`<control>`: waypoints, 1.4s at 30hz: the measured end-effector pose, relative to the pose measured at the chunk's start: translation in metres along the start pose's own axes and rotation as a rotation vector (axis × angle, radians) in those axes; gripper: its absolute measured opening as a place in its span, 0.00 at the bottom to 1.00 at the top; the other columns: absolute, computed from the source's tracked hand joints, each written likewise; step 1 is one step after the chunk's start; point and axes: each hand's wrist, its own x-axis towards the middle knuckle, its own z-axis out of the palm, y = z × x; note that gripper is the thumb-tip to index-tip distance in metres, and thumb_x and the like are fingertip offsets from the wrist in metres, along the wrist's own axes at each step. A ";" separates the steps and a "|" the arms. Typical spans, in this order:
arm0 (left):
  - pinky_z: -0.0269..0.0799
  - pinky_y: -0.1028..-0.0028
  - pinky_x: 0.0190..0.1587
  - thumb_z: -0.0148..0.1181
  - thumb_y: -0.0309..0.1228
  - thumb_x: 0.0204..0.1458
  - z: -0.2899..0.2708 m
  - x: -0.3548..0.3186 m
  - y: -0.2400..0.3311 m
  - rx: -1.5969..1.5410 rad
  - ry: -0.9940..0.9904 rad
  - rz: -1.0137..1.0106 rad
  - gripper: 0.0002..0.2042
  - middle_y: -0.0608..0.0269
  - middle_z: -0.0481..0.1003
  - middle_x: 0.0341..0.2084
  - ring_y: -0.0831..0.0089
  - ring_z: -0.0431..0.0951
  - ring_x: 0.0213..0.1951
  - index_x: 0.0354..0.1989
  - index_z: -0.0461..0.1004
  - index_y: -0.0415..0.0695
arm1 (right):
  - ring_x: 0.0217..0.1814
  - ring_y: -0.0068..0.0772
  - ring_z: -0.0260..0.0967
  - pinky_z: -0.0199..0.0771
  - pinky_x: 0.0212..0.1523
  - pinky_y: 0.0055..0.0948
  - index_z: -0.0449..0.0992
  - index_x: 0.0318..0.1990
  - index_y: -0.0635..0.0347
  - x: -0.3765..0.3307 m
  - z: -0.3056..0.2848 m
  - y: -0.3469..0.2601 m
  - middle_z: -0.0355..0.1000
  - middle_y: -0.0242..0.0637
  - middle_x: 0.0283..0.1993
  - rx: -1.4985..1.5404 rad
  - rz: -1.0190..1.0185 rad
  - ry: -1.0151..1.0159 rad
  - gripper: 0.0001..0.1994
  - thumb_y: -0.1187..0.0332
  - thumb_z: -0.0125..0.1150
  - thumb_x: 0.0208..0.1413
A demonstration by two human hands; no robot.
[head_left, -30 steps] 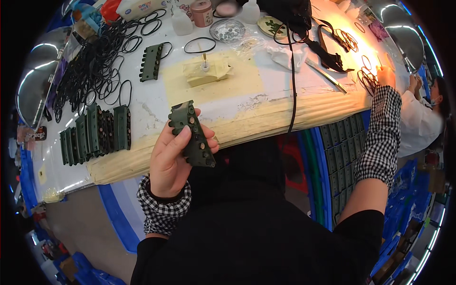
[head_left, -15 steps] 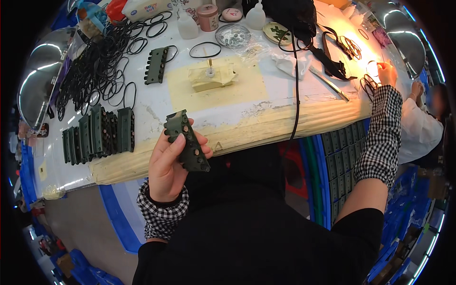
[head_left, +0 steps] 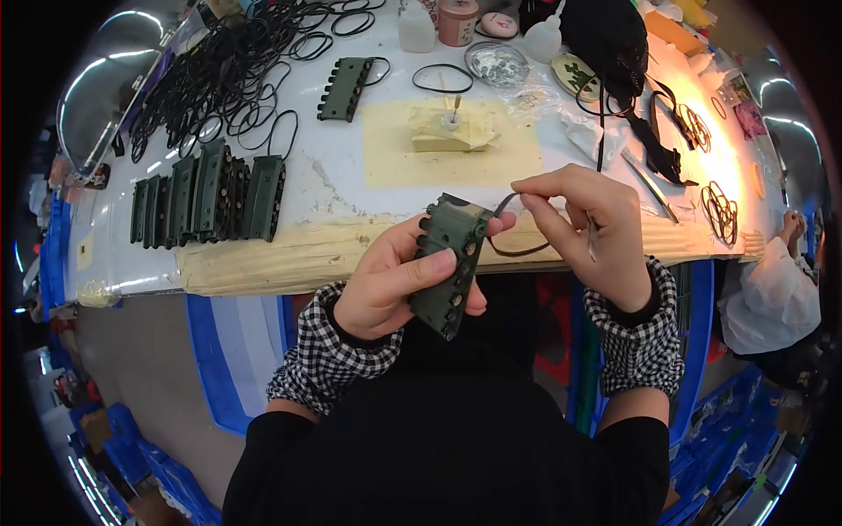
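Observation:
My left hand (head_left: 373,285) holds a dark green toy-tank chassis (head_left: 452,228), tilted, its thumb across the face and fingers behind. Small round wheels line the long edge that faces right. My right hand (head_left: 601,223) pinches a thin black rubber band (head_left: 522,252) between thumb and forefinger. The loop hangs open between the hands, its left end at the chassis's upper right corner; whether it is hooked on there I cannot tell. A thin shiny tool (head_left: 594,241), its kind unclear, shows by the curled fingers of the right hand.
Similar chassis (head_left: 210,193) stand in a row at the left, one (head_left: 345,88) lying farther back. Black bands (head_left: 219,79) are heaped behind them. A taped block (head_left: 452,131) holds a small cup. At the right lie a metal blade-like tool (head_left: 651,186) and more bands (head_left: 719,213).
My right hand has come from the far right of the table to the chassis, bringing a black rubber band. The left hand still holds the chassis. The view has shifted.

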 end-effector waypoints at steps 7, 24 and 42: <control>0.79 0.69 0.34 0.50 0.34 0.58 -0.018 -0.028 0.007 -0.051 0.086 0.077 0.27 0.38 0.62 0.54 0.70 0.76 0.29 0.59 0.54 0.28 | 0.14 0.13 0.47 0.48 0.16 0.18 0.80 0.37 0.62 0.002 0.020 -0.008 0.74 0.31 0.28 0.186 0.136 -0.085 0.08 0.78 0.64 0.47; 0.72 0.77 0.30 0.43 0.37 0.61 -0.014 -0.028 0.012 -0.155 0.084 0.130 0.30 0.42 0.53 0.63 0.79 0.69 0.27 0.66 0.45 0.32 | 0.26 0.12 0.66 0.61 0.25 0.12 0.78 0.38 0.69 0.005 0.030 -0.011 0.75 0.35 0.27 0.728 0.539 -0.252 0.09 0.70 0.59 0.56; 0.77 0.71 0.40 0.53 0.28 0.55 -0.020 -0.030 0.001 0.169 -0.025 0.306 0.21 0.40 0.54 0.62 0.67 0.78 0.36 0.55 0.62 0.31 | 0.23 0.11 0.55 0.55 0.24 0.13 0.74 0.48 0.65 0.000 0.042 -0.016 0.76 0.37 0.38 1.159 0.602 -0.060 0.11 0.71 0.55 0.59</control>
